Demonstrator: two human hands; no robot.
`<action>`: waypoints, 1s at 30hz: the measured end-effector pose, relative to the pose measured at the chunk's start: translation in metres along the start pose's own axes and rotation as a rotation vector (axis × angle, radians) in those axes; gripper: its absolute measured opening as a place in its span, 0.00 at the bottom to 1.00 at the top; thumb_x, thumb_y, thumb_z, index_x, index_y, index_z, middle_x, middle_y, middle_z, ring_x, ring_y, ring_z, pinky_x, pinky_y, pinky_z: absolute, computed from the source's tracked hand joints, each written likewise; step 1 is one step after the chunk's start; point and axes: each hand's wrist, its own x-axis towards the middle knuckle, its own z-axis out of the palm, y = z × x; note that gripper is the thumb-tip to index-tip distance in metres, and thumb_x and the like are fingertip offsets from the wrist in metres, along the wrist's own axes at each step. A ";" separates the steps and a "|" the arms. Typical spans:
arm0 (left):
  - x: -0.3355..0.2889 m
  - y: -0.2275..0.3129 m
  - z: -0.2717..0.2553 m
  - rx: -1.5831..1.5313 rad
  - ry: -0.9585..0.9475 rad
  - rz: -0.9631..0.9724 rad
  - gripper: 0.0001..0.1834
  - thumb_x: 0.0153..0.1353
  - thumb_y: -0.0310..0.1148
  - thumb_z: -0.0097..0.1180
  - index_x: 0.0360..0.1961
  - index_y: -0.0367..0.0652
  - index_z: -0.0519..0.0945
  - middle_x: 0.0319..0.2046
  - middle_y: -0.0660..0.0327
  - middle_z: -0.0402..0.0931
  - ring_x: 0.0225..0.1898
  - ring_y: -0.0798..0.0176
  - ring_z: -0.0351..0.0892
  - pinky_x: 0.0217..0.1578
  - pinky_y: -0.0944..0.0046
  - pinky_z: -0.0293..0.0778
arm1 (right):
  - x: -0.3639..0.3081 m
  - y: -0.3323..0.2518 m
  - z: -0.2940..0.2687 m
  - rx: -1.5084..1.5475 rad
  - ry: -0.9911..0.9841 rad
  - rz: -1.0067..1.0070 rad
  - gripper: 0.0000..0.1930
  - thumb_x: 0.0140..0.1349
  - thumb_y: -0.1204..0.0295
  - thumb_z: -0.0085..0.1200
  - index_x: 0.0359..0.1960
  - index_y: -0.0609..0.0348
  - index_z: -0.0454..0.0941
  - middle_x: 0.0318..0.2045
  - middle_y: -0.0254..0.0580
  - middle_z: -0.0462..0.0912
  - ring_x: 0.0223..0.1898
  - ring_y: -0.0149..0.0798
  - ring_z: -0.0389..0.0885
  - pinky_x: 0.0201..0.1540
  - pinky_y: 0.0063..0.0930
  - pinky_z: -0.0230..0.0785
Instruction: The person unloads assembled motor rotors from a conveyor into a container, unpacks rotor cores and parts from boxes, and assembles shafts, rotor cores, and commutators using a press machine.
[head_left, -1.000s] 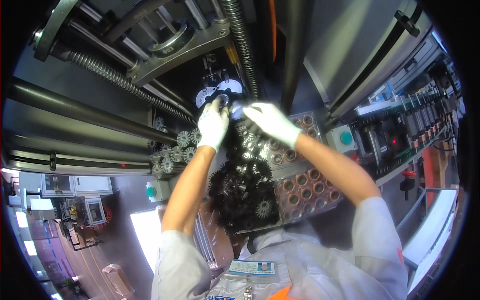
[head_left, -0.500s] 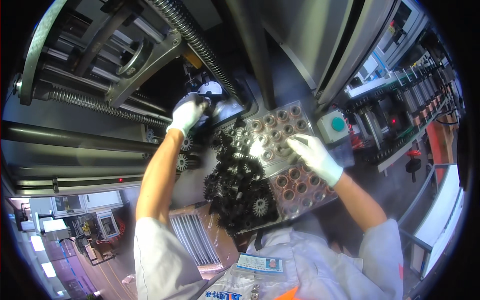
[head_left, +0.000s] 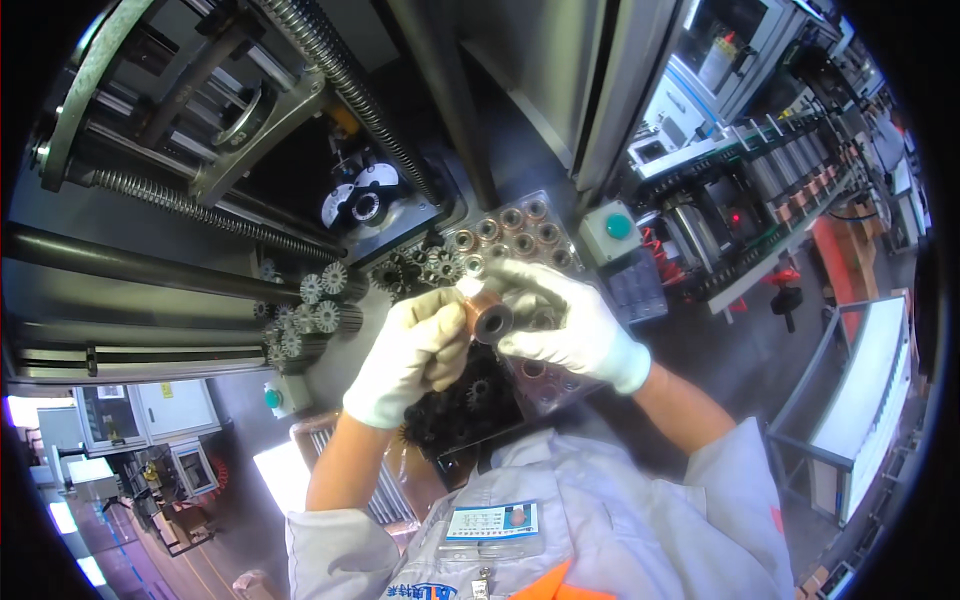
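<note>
Both my hands wear white gloves and meet above the work surface. Between the thumb and fingers of my left hand [head_left: 415, 350] is a copper commutator [head_left: 487, 315], a short copper-coloured cylinder with a dark core and a round hole. My right hand [head_left: 575, 325] curves around its right side with thumb and fingers apart; its thumb tip is close to the commutator's edge, and whether it touches I cannot tell. Behind my hands, a clear plastic tray [head_left: 572, 235] holds several similar commutators. Dark toothed rotor cores [head_left: 450, 410] lie piled below my hands, partly hidden by them.
A machine fixture [head_left: 365, 205] with white and black curved plates stands beyond my left hand, beside a coiled spring [head_left: 350, 85] and thick rods. Stacked toothed cores [head_left: 318, 300] sit at left. A green push-button box [head_left: 610, 232] stands right of the tray.
My left hand has come back from the machine fixture, and my right hand has moved left from the tray. They now meet at the copper commutator. The view has shifted slightly.
</note>
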 end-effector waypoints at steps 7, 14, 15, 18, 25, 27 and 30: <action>-0.004 -0.025 0.042 -0.195 -0.111 0.015 0.21 0.67 0.49 0.61 0.41 0.39 0.76 0.17 0.69 0.64 0.13 0.76 0.56 0.13 0.73 0.53 | -0.053 -0.017 0.012 0.158 0.162 -0.008 0.28 0.63 0.78 0.63 0.65 0.66 0.70 0.50 0.36 0.82 0.47 0.23 0.80 0.50 0.22 0.75; 0.001 -0.035 0.073 -0.129 -0.165 0.008 0.19 0.68 0.46 0.60 0.45 0.40 0.78 0.25 0.66 0.72 0.18 0.73 0.65 0.19 0.70 0.64 | -0.090 -0.028 0.008 0.087 0.332 -0.123 0.29 0.62 0.80 0.64 0.66 0.67 0.69 0.48 0.38 0.83 0.45 0.23 0.80 0.49 0.21 0.76; 0.001 -0.035 0.079 -0.109 -0.161 0.033 0.19 0.68 0.46 0.61 0.45 0.39 0.79 0.26 0.66 0.73 0.19 0.73 0.66 0.20 0.70 0.65 | -0.094 -0.029 0.008 0.105 0.348 -0.131 0.29 0.62 0.80 0.64 0.65 0.67 0.69 0.47 0.37 0.84 0.44 0.22 0.80 0.48 0.21 0.76; 0.001 -0.039 0.091 -0.092 -0.182 0.081 0.20 0.67 0.46 0.61 0.47 0.38 0.79 0.28 0.64 0.75 0.21 0.72 0.69 0.22 0.69 0.68 | -0.104 -0.030 0.006 0.150 0.371 -0.165 0.29 0.62 0.80 0.64 0.65 0.67 0.70 0.46 0.36 0.84 0.43 0.22 0.80 0.47 0.20 0.76; -0.005 -0.041 0.109 -0.147 -0.240 0.072 0.23 0.67 0.42 0.62 0.53 0.33 0.78 0.32 0.60 0.79 0.25 0.69 0.76 0.26 0.65 0.78 | -0.123 -0.031 0.005 0.325 0.366 -0.250 0.30 0.61 0.81 0.64 0.66 0.66 0.69 0.47 0.38 0.84 0.44 0.24 0.82 0.49 0.21 0.78; -0.008 -0.037 0.117 -0.188 -0.226 0.050 0.20 0.68 0.38 0.62 0.53 0.33 0.77 0.34 0.57 0.81 0.26 0.66 0.82 0.29 0.63 0.82 | -0.126 -0.029 0.003 0.364 0.367 -0.257 0.30 0.61 0.81 0.65 0.66 0.66 0.69 0.48 0.39 0.84 0.45 0.25 0.83 0.49 0.22 0.78; -0.009 -0.041 0.117 -0.193 -0.223 0.082 0.18 0.67 0.35 0.61 0.52 0.33 0.77 0.35 0.57 0.82 0.27 0.66 0.82 0.30 0.63 0.83 | -0.127 -0.030 0.004 0.399 0.388 -0.248 0.30 0.61 0.82 0.64 0.65 0.67 0.70 0.49 0.41 0.84 0.46 0.27 0.83 0.50 0.22 0.78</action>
